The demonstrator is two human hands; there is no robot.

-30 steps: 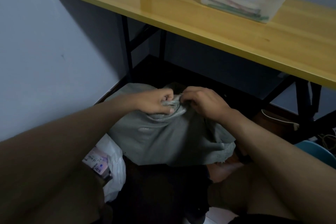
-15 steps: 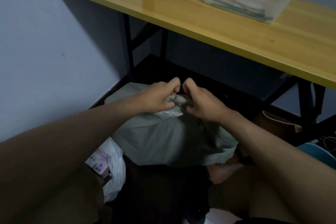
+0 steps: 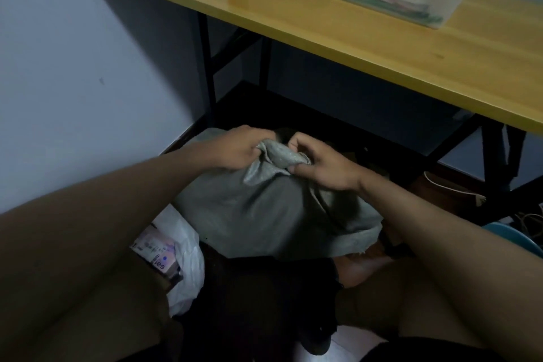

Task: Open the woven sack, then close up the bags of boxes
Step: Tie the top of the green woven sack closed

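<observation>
Evidently your left hand (image 3: 238,147) and right hand (image 3: 320,164) pinch the bunched neck of the woven sack (image 3: 264,209), which looks soft, limp and best worked from that twist.

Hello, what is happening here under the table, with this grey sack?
A person sits on the floor and works at the bunched mouth of a grey woven sack. The left hand and the right hand each grip the gathered top. The sack is not yet open. A white plastic bag with boxes lies beside it, near the left arm.
</observation>
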